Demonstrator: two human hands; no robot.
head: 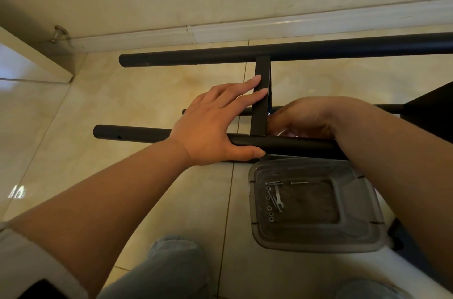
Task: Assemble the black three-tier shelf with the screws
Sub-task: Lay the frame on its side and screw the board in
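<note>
The black shelf (289, 52) lies on its side on the tiled floor (122, 107) by the wall, its tubes running left to right and joined by a flat crossbar (261, 93). The left hand (213, 124) lies spread over it, straight fingers on the crossbar and thumb under the near tube (282, 145). The right hand (301, 118) curls at the crossbar's right edge, what it holds hidden, and screws (275, 194) lie in a clear tray (316, 203) just nearer.

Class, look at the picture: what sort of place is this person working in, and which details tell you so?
Probably a room in a home, on the floor by a wall: glossy beige floor tiles, a white baseboard along the wall, and a metal doorstop in the corner.
</note>
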